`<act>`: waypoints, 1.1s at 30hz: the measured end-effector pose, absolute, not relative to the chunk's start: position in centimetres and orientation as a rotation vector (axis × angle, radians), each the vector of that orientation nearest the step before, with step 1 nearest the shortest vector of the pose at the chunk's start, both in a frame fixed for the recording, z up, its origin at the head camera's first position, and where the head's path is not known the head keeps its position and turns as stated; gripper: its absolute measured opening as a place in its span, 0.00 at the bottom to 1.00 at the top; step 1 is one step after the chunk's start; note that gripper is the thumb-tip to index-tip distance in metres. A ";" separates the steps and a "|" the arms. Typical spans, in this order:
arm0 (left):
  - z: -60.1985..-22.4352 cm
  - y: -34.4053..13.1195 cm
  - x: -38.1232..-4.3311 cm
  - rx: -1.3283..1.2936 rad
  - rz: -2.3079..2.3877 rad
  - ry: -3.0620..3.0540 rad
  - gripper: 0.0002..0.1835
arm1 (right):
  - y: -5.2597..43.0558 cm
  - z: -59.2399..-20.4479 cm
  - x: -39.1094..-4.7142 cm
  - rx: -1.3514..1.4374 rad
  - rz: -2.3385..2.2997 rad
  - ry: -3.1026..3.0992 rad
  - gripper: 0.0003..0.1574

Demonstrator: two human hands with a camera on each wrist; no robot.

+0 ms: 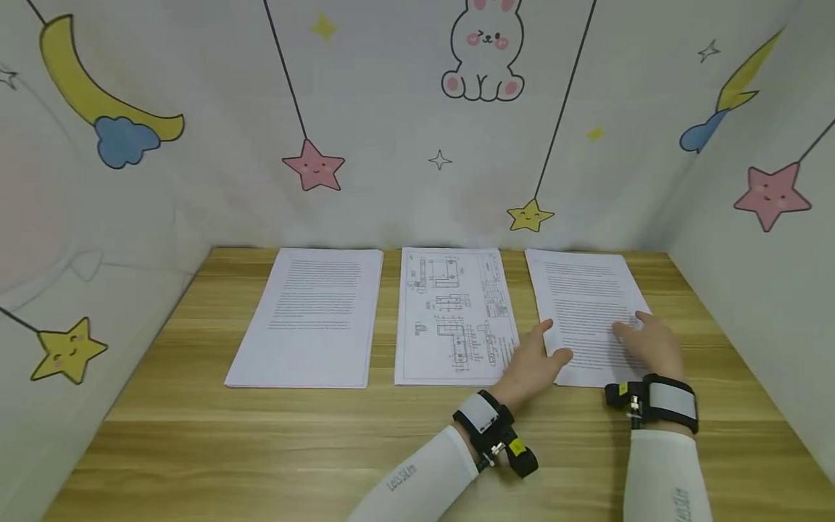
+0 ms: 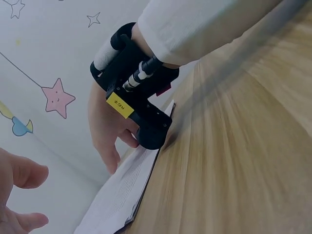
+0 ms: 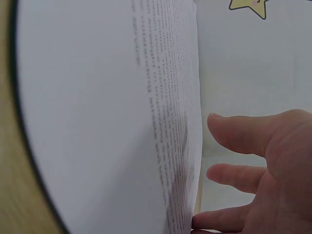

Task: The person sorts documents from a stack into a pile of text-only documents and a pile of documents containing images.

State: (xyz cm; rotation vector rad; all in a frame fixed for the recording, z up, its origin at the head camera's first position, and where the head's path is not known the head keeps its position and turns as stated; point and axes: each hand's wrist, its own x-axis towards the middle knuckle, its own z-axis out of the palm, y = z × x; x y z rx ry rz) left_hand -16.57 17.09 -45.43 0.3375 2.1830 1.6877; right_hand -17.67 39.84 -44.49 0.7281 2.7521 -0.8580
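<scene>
My left hand [image 1: 527, 367] hovers between two paper stacks, its fingers spread and holding nothing. Beneath its fingertips lies the right edge of a stack topped with a technical drawing [image 1: 433, 319]; whether they touch I cannot tell. The thumb points toward the stack of printed text sheets [image 1: 577, 297] on the right. My right hand [image 1: 655, 346] is at that stack's right side, thumb and fingers apart. In the right wrist view, a lower finger of the right hand [image 3: 273, 161] appears to meet the edge of the text sheets [image 3: 97, 117].
Another stack of text sheets [image 1: 313, 359] lies at the left on the wooden table [image 1: 261, 442]. All three stacks sit in a row near the back wall [image 1: 391, 210], a white printed cloth. Similar cloth walls flank the table. Both wrists wear strapped-on cameras [image 1: 672, 400].
</scene>
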 end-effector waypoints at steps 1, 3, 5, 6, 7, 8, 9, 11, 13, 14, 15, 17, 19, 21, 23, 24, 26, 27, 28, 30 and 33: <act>-45.4 17.2 -16.6 0.304 1.713 2.162 0.34 | 39.8 -44.5 -17.7 0.724 -0.852 2.760 0.47; -45.4 17.4 -16.8 0.225 1.790 2.095 0.33 | 39.6 -44.6 -17.7 0.713 -0.843 2.776 0.46; -45.5 17.5 -16.9 0.144 1.878 2.020 0.33 | 39.5 -44.7 -17.7 0.702 -0.814 2.801 0.45; -45.6 17.6 -17.0 0.101 1.920 1.981 0.32 | 39.4 -44.8 -17.7 0.697 -0.795 2.813 0.44; -45.6 17.7 -17.1 0.065 1.960 1.942 0.32 | 39.4 -44.8 -17.7 0.693 -0.777 2.822 0.44; -45.7 17.7 -17.1 0.033 1.997 1.903 0.32 | 39.4 -44.9 -17.8 0.690 -0.761 2.828 0.44; -45.7 17.7 -17.2 0.004 2.028 1.866 0.31 | 39.3 -44.9 -17.8 0.689 -0.749 2.830 0.44; -45.8 17.7 -17.2 -0.027 2.065 1.822 0.30 | 39.3 -44.8 -17.8 0.687 -0.736 2.835 0.44; -45.8 17.7 -17.2 -0.051 2.090 1.789 0.29 | 39.3 -44.8 -17.7 0.690 -0.736 2.835 0.44; -45.8 17.7 -17.2 -0.064 2.097 1.776 0.29 | 39.3 -44.7 -17.7 0.693 -0.736 2.835 0.44; -45.8 17.8 -17.3 -0.080 2.103 1.766 0.28 | 39.3 -44.7 -17.7 0.695 -0.736 2.835 0.44; -45.8 17.9 -17.3 -0.112 2.113 1.754 0.27 | 39.2 -44.6 -17.6 0.703 -0.730 2.839 0.43; -45.7 18.0 -17.4 -0.133 2.122 1.746 0.27 | 39.1 -44.5 -17.6 0.715 -0.717 2.846 0.43; -45.5 18.1 -17.4 -0.140 2.121 1.754 0.27 | 39.0 -44.4 -17.5 0.724 -0.698 2.860 0.42; -45.4 18.1 -17.4 -0.139 2.119 1.764 0.27 | 38.9 -44.3 -17.4 0.737 -0.688 2.876 0.41; -45.4 18.2 -17.4 -0.137 2.117 1.768 0.27 | 38.9 -44.3 -17.4 0.744 -0.685 2.885 0.41; -45.4 18.2 -17.4 -0.141 2.114 1.766 0.27 | 38.9 -44.4 -17.4 0.760 -0.685 2.898 0.40; -45.3 18.2 -17.4 -0.141 2.114 1.763 0.27 | 38.8 -44.4 -17.4 0.769 -0.689 2.901 0.39; -45.3 18.2 -17.4 -0.144 2.114 1.759 0.28 | 38.8 -44.4 -17.4 0.781 -0.698 2.901 0.39; -45.3 18.2 -17.5 -0.151 2.121 1.746 0.28 | 38.9 -44.5 -17.4 0.803 -0.708 2.901 0.39; -45.3 18.2 -17.6 -0.161 2.132 1.729 0.29 | 39.0 -44.6 -17.5 0.840 -0.722 2.901 0.38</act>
